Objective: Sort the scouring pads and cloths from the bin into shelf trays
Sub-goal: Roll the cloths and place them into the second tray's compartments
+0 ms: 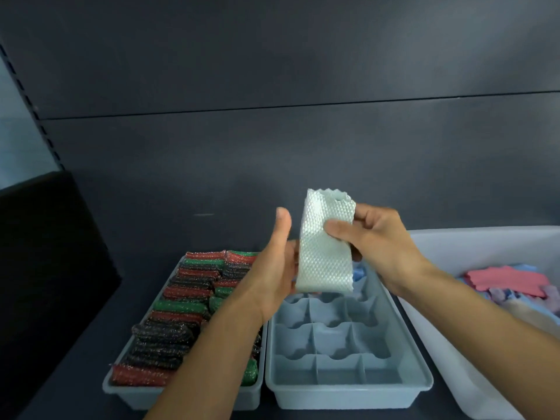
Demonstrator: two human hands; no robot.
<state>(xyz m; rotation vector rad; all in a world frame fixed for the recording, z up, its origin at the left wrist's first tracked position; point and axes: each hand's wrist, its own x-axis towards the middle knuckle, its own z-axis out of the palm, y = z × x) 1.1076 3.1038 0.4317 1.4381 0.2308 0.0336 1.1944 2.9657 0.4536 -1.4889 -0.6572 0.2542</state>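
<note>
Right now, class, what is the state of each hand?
Left hand: thumb up, fingers hidden behind the white cloth; cannot be told.
Right hand: pinches the white cloth.

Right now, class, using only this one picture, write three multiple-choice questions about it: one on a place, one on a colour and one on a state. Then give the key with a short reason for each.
1. Where is the pad tray relative to the divided tray?
A) to its left
B) to its right
C) stacked on it

2. What colour is the folded cloth being held up?
A) pink
B) white
C) black

3. How does the right hand meet the folded cloth?
A) lies flat under it
B) pinches it between thumb and fingers
C) does not touch it

Key:
1 A, the pad tray sits left of the divided tray, side by side.
2 B, its textured weave is pale white.
3 B, the thumb presses on its front and the fingers wrap behind.
</note>
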